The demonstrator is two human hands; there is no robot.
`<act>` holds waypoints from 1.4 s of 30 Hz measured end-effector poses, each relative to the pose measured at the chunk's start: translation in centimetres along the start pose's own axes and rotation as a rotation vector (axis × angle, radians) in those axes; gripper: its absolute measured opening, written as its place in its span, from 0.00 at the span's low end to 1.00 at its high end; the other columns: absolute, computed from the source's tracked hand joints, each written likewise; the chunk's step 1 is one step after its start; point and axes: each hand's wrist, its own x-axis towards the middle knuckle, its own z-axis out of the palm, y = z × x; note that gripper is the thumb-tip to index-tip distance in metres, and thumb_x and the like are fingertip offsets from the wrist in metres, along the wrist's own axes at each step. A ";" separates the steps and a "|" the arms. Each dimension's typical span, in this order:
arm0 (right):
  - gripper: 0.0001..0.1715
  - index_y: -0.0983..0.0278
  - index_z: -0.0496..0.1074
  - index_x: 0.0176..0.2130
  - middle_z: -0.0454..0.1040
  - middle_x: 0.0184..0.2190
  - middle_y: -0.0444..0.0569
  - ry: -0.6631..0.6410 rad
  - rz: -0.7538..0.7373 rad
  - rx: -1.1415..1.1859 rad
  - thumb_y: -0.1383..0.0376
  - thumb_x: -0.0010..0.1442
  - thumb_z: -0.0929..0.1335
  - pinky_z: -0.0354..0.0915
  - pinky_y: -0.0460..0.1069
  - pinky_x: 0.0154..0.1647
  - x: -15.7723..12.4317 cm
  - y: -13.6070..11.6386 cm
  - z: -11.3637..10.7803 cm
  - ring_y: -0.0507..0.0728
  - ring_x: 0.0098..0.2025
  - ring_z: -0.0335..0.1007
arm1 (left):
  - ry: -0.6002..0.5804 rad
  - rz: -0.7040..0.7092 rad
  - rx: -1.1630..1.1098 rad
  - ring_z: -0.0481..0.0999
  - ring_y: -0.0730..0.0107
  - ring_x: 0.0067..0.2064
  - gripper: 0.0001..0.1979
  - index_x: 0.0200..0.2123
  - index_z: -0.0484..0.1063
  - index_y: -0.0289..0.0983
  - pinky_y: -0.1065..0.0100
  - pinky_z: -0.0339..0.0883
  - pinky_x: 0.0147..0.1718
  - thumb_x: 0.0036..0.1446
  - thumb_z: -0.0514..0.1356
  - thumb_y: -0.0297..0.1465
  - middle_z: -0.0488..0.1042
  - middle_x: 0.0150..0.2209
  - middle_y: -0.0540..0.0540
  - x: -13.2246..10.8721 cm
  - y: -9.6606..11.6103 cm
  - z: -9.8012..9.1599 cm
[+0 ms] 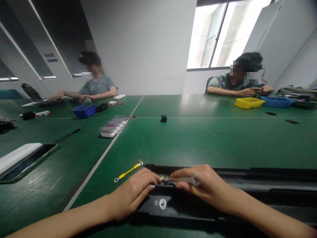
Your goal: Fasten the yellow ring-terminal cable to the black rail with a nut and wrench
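Note:
My right hand [206,185] grips a silver wrench [189,180] lying almost level, one open jaw showing past the fingers. Its far end meets a small brass-coloured nut [163,178] on a long black metal housing [183,206]. From the other side, the closed fingertips of my left hand [137,190] press in beside that nut; what they pinch is hidden. A silver round-headed fastener [162,203] sits in the housing's near face. Left of the housing, a short yellow wire [128,172] with ring terminals lies on the green table [198,142], a small nut at its upper end.
A small black cube [163,118] stands mid-table. Leftward lie a white device [112,129], a phone [32,162] and a blue bin [84,111]. A yellow bin [249,102] and another blue bin [277,101] stand far right. Two people sit across the table.

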 end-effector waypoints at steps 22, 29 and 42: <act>0.17 0.65 0.74 0.46 0.78 0.37 0.51 -0.024 -0.067 -0.048 0.58 0.66 0.63 0.67 0.46 0.38 0.1 -0.3 -0.1 0.55 0.37 0.75 | 0.002 0.000 -0.004 0.68 0.63 0.49 0.12 0.46 0.65 0.36 0.62 0.62 0.51 0.67 0.44 0.26 0.70 0.46 0.41 0.1 -0.1 0.1; 0.17 0.64 0.74 0.46 0.78 0.39 0.50 -0.027 -0.072 -0.050 0.58 0.66 0.63 0.67 0.46 0.38 0.2 -0.2 -0.1 0.54 0.38 0.74 | 0.010 0.016 0.007 0.68 0.63 0.49 0.12 0.46 0.65 0.36 0.62 0.62 0.51 0.67 0.44 0.26 0.71 0.46 0.41 0.0 -0.1 0.1; 0.17 0.64 0.73 0.46 0.78 0.39 0.50 -0.045 -0.036 -0.041 0.58 0.66 0.62 0.66 0.46 0.38 0.2 -0.5 -0.3 0.54 0.38 0.74 | 0.013 0.017 0.000 0.69 0.62 0.48 0.12 0.45 0.65 0.36 0.61 0.63 0.51 0.68 0.43 0.28 0.71 0.46 0.40 0.0 0.0 0.1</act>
